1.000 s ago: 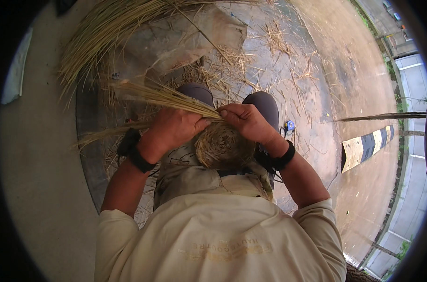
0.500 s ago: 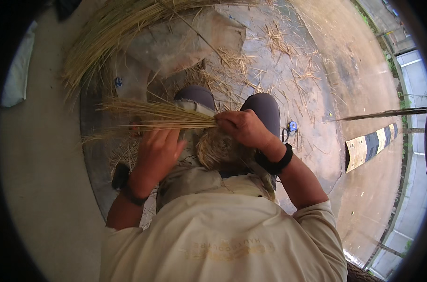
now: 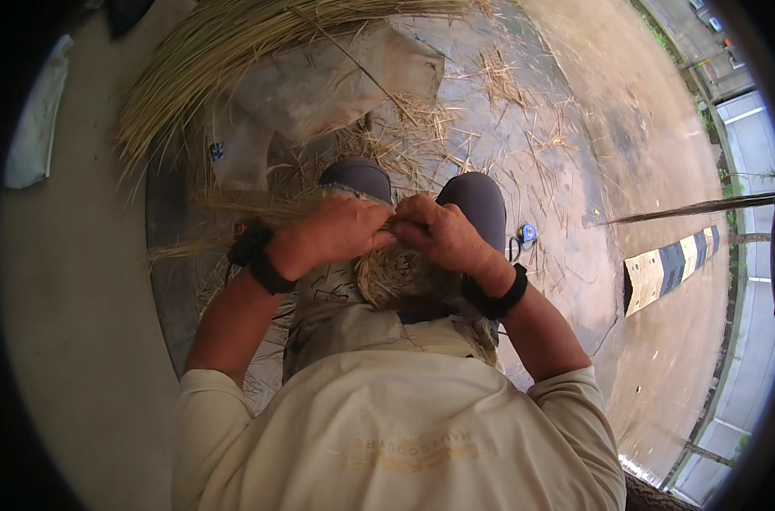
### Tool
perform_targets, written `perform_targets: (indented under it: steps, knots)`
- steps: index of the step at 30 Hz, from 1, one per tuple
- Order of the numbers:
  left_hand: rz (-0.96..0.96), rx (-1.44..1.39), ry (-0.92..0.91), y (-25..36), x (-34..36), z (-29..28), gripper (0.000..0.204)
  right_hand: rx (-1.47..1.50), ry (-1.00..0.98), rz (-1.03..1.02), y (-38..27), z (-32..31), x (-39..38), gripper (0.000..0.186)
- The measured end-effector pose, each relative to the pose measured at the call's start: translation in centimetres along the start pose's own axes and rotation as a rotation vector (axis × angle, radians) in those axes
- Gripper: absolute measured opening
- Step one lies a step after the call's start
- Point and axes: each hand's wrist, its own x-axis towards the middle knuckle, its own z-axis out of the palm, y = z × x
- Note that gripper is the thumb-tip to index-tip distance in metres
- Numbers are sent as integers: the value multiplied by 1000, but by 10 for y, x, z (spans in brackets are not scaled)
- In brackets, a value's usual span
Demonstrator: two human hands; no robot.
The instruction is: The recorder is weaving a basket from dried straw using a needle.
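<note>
Inspecting the bundle (image 3: pixel 272 205): straw, located at the far edge of the coil (image 3: pixel 396 277), with its loose ends trailing to the person's left and blurred. The coil sits on the lap (image 3: pixel 340 328), partly hidden by the right hand.

State of grip: the right grip (image 3: pixel 443 232) pinches straw between thumb and bent fingers. The left grip (image 3: pixel 336 228) lies just beside it, fingers curled and closed over the bundle; exact contact under the knuckles is hidden.

Handling, as judged: the bundle appears light, dry and springy. Single stalks are probably stiff along their length yet prone to crack at a sharp bend, and smooth enough to slide past one another under a loose hold. The coil looks firmer, being packed in rings, though its rim likely gives under pressure.

Recommended hold: the bundle close to the coil's edge, where the stalks gather, with thumb and fingers flat across all of them; the trailing ends splay and offer poor control. The coil is best steadied at its rim.

Surroundings: a sheaf (image 3: pixel 191 77) lies at upper left, scraps (image 3: pixel 404 128) beyond the knees (image 3: pixel 472 200), a tape measure (image 3: pixel 526 232) to the right.
</note>
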Motion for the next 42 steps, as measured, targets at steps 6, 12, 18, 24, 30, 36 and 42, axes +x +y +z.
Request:
perform_targets:
  steps: [6, 12, 18, 24, 30, 36, 42]
  knots:
    - [-81, 52, 0, 1, -10, 8, 28, -158, -69, -108, -2, -4, 1, 27]
    - [-142, 20, 186, 14, -32, 30, 22, -259, -43, -273, 1, 1, -1, 28]
    - [-166, -10, 350, 24, -35, 48, 13, -388, 133, -505, 1, -1, 5, 29]
    - [-186, -140, 449, 24, -36, 52, 16, -618, 137, -137, -54, -17, -67, 21]
    - [-235, 21, 313, 27, -48, 12, 15, -643, -118, 56, -27, 10, -92, 12]
    - [-275, 82, 179, 10, -83, -49, 17, 116, -14, 94, -29, -92, -127, 20]
    - [-279, -96, 132, 23, -82, -35, 19, -271, 656, 122, -38, -164, -141, 24]
